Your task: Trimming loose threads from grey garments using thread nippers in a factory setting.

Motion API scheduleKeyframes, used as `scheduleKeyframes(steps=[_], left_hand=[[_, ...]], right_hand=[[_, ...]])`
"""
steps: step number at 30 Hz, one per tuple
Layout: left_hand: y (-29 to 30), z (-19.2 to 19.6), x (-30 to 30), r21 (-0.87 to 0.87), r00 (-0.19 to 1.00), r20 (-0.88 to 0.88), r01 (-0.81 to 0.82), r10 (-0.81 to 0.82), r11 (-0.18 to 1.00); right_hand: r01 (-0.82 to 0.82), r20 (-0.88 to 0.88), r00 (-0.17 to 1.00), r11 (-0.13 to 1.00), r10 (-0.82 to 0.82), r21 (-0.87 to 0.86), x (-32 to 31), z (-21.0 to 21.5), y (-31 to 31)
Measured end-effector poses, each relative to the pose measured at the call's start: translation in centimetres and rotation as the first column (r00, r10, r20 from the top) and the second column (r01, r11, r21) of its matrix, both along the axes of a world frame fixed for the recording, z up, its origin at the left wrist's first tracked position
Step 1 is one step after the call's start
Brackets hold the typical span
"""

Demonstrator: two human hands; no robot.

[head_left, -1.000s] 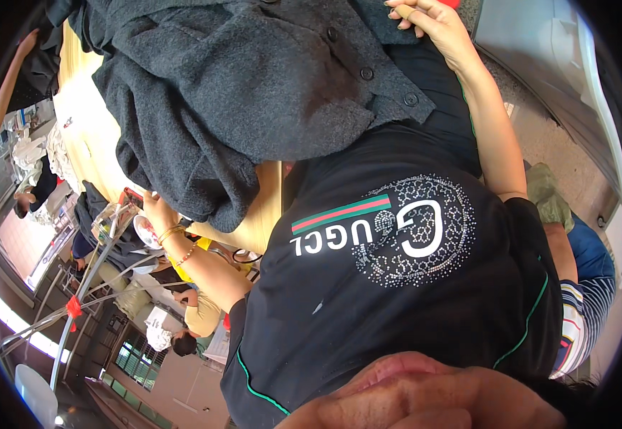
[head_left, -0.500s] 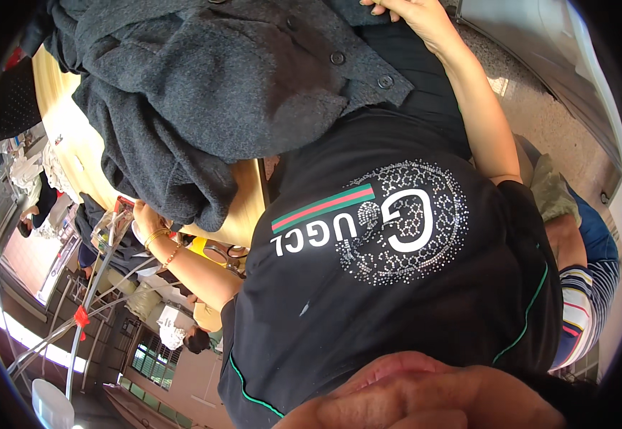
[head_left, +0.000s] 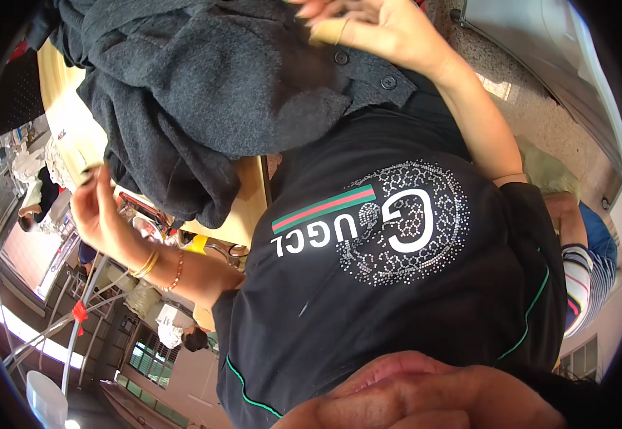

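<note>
Coat [head_left: 204, 86]: fuzzy, grey, round buttons [head_left: 388, 82] | left hand [head_left: 99, 218]: fingertips pinching small dark piece [head_left: 89, 174] | right hand [head_left: 390, 32]: fingers parted over coat | red-edged tray [head_left: 141, 204]: contents unclear

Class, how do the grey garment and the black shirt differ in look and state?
The grey garment looks fuzzy and has dark buttons; the black shirt looks smoother, with a red-and-green stripe. The grey garment lies bunched, partly over the table; the black shirt is being worn. Both are dark cloth.
</note>
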State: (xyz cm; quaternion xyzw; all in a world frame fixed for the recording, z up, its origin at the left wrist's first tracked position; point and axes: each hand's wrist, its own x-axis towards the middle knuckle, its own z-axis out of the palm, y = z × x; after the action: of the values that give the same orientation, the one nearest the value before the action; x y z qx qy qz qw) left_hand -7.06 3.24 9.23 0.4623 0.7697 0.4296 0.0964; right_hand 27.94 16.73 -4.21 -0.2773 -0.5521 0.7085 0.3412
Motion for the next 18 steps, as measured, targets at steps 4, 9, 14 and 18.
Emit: scheduleKeyframes(steps=[4,9,14,18], left_hand=[[4.7,-2.8,11.4,0.009,0.868,0.301,0.411,-0.395,0.911],[7.2,-7.3,16.6,0.15,0.638,0.567,0.542,-0.521,0.827],[7.9,-10.7,14.7,0.106,0.628,0.648,0.486,-0.431,0.868],[7.4,-11.6,13.1,0.127,0.618,0.725,0.315,-0.305,0.941]], right_hand=[[0.127,-0.165,0.984,0.928,-0.072,0.351,-3.9,-0.9,-1.9],[-0.022,-0.211,0.976,0.993,0.047,0.12,-3.7,-1.0,-2.4],[0.179,0.067,0.981,0.982,-0.183,0.057,-2.6,-4.6,-2.4],[0.177,0.439,0.868,0.971,-0.23,0.159,-2.8,-5.4,-1.7]])
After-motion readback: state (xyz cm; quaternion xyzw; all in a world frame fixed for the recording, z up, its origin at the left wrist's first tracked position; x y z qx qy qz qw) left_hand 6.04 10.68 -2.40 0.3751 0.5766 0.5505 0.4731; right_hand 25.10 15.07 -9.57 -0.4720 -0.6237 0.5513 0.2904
